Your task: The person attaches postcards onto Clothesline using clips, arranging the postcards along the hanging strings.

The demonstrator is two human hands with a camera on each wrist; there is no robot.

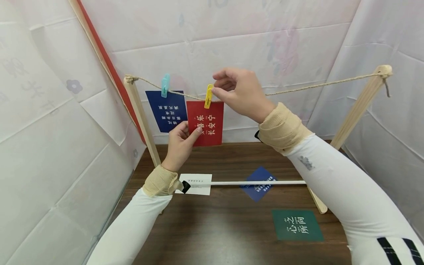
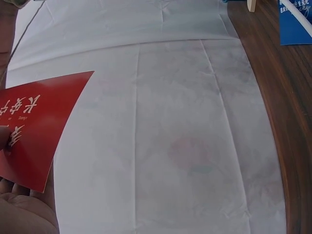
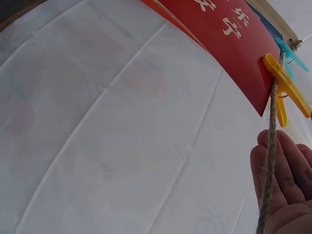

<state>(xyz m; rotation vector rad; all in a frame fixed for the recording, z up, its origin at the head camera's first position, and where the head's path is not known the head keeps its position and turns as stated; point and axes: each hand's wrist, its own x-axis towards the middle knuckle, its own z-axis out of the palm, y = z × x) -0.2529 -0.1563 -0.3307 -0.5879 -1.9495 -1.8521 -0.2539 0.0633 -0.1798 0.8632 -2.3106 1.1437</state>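
White cloth sheets (image 1: pixel 232 33) with faint printed flowers wall in a dark brown wood-grain table (image 1: pixel 212 232). Across its far side, a thin twisted tan rope (image 1: pixel 319 85) runs between two pale wooden posts (image 1: pixel 359 107).

On the rope's left half hangs a red rectangular card with white characters (image 1: pixel 208 127), its top edge under a yellow plastic clip (image 1: pixel 208 97). It lies between the two hands: the left hand (image 1: pixel 180 141) pinches its lower left side, thumb over the printed face; the right hand (image 1: pixel 243 92) is above and to the right, thumb at the clip's handle, other fingers loosely extended and off it. The card's long axis runs down from the rope toward the table, its printed face turned to the near side.

Just left, a light-blue plastic clip (image 1: pixel 165 86) holds a dark blue card with white characters (image 1: pixel 165 105). A green rectangular card (image 1: pixel 298 225) lies near right.
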